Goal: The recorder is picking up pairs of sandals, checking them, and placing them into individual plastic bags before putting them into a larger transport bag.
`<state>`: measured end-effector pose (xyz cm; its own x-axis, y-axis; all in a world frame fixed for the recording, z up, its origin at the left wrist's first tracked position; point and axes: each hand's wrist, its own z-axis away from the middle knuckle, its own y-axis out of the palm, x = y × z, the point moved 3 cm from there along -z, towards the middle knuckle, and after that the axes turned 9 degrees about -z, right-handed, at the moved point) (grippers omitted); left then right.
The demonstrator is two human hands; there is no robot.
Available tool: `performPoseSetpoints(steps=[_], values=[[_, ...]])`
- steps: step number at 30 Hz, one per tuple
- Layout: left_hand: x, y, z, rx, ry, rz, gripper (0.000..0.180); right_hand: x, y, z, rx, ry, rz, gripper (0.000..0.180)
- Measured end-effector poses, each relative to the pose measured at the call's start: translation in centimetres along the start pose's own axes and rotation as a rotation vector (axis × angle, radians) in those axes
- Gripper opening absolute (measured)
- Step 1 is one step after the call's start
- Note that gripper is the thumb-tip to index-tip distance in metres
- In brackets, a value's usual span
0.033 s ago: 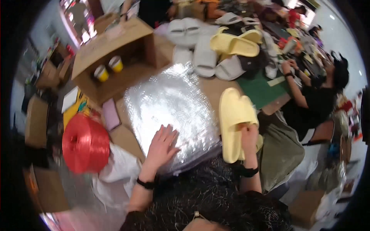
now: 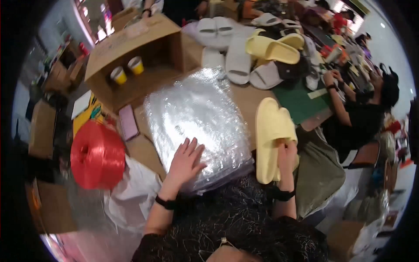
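Observation:
My left hand (image 2: 187, 160) rests flat, fingers spread, on a stack of clear shiny plastic bags (image 2: 200, 113) in front of me. To the right of the stack, my right hand (image 2: 286, 159) grips a pair of pale yellow slippers (image 2: 266, 126) by the strap. The slippers stand on end, one partly behind the other, toes pointing away from me. My fingertips on that side are partly hidden in the strap opening.
An open cardboard box (image 2: 131, 48) with two yellow-and-white cups lies behind the bags. At left are a red twine roll (image 2: 98, 155) and a pink phone-like slab (image 2: 128, 122). Grey slippers (image 2: 238, 61) and yellow slippers (image 2: 275, 49) pile up behind. A person (image 2: 364, 105) sits at right.
The view has shifted slightly, so most things sit a little further right in it. Both hands keep their places on the bags and the slippers.

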<state>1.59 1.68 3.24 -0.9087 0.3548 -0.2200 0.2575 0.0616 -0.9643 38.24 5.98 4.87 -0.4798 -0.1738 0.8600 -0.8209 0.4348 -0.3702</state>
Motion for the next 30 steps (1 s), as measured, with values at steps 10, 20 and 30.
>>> performPoseSetpoints(steps=[10, 20, 30], values=[[1.2, 1.0, -0.3, -0.1, -0.146, 0.08, 0.038, 1.5, 1.5, -1.0, 0.199, -0.12, -0.237, 0.016], [2.4, 0.9, -1.1, -0.253, -0.287, 0.347, 0.032, 8.9, 3.6, 2.6, 0.518, -0.28, -0.108, 0.026], [1.0, -1.4, -1.5, -0.178, -0.457, 0.657, 0.037, 7.8, 6.5, 5.5, 0.915, -0.358, 0.266, 0.026]])
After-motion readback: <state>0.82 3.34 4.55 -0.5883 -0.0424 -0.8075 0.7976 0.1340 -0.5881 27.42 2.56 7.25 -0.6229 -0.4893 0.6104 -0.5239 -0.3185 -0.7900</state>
